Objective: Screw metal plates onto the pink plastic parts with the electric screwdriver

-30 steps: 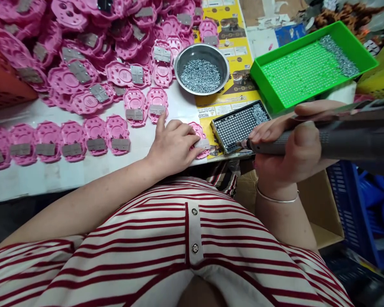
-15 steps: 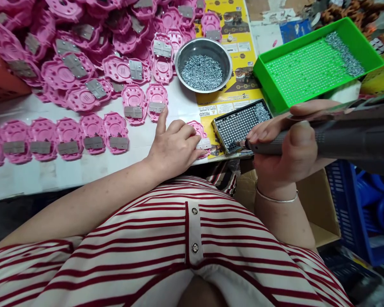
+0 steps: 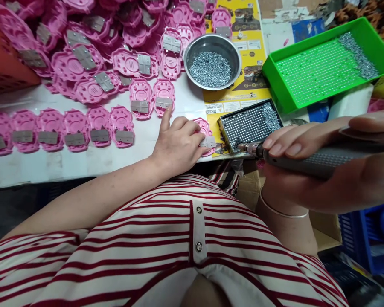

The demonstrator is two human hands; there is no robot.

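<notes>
My left hand [image 3: 179,143] rests at the table's front edge, its thumb and bent fingers gripping a pink plastic part [image 3: 203,126] with a grey metal plate [image 3: 208,142] on it. The stretched index finger reaches to the plate of another pink part [image 3: 164,91]. My right hand [image 3: 333,157] is wrapped round a grey electric screwdriver [image 3: 313,162]. Its bit points left, at the near corner of a small black screw tray [image 3: 222,127] with screws standing in rows of holes. Whether the bit touches a screw I cannot tell.
A steel bowl [image 3: 187,70] of loose screws stands behind the tray. To the right is a green perforated bin [image 3: 310,96] with screws. Pink parts line up at left in a row [image 3: 76,128] and lie heaped behind [image 3: 73,64]. An orange crate [image 3: 9,64] stands far left.
The whole view has shifted slightly, with table things now further right and a little higher. The screwdriver's rear has swung nearer the camera, its bit still at the tray. My left hand keeps its hold.
</notes>
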